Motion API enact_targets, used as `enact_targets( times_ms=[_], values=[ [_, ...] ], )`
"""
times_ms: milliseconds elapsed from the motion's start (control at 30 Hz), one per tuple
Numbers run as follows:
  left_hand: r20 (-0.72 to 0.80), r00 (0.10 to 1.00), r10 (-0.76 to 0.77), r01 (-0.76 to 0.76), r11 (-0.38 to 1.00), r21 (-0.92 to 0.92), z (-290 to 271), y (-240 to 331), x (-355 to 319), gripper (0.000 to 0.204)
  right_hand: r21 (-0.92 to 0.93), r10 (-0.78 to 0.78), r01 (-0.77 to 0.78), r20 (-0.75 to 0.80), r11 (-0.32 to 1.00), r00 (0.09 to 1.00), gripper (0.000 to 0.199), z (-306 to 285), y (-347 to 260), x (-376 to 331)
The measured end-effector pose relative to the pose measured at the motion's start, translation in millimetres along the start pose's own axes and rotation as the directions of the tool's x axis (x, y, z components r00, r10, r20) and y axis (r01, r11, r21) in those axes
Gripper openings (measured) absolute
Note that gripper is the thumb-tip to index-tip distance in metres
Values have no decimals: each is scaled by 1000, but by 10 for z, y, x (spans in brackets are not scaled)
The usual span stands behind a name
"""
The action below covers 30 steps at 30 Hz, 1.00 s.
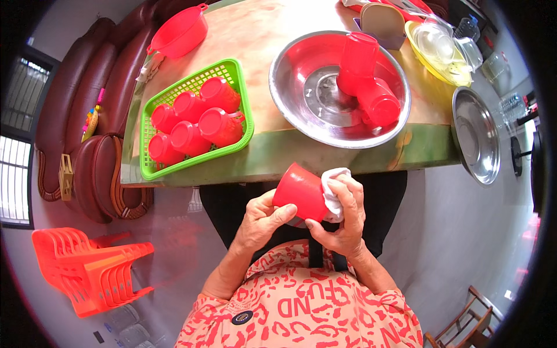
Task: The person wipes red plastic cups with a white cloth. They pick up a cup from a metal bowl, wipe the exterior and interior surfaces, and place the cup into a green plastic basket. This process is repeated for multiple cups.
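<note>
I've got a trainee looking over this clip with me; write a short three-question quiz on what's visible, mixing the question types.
1. How many red cups are in the green basket?

2. True or false: the right hand holds the white cloth, while the left hand holds a red cup.

3. Which stands on the table, to the right of the green basket?
A. The leather sofa
B. The steel basin
C. The stacked orange chairs

Key: 1. Six. 2. True. 3. B.
</note>
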<state>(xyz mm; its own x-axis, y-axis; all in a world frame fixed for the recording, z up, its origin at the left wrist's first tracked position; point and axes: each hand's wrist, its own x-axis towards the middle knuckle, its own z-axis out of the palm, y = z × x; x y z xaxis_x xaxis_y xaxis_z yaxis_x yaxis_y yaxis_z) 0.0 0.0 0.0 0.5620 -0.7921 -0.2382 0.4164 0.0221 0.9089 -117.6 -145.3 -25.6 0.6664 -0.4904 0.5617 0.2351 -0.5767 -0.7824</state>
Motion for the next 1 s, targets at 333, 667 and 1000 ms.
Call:
enact_targets(
  times_ms=[333, 667, 1000],
  values=[
    [39, 996, 81, -70, 973, -219, -132, -181, -137, 30, 181, 13, -48, 191, 982, 982, 30, -130, -64, 171],
    [115, 930, 349, -351, 936, 4, -165, -290, -127, 41, -77, -287, 313, 239, 947, 928, 31, -58, -342, 348],
    [310, 773, 554, -611, 781, 128, -162, -313, -39, 50, 301, 374, -524, 434, 797, 820, 27, -106, -78, 360]
  ],
)
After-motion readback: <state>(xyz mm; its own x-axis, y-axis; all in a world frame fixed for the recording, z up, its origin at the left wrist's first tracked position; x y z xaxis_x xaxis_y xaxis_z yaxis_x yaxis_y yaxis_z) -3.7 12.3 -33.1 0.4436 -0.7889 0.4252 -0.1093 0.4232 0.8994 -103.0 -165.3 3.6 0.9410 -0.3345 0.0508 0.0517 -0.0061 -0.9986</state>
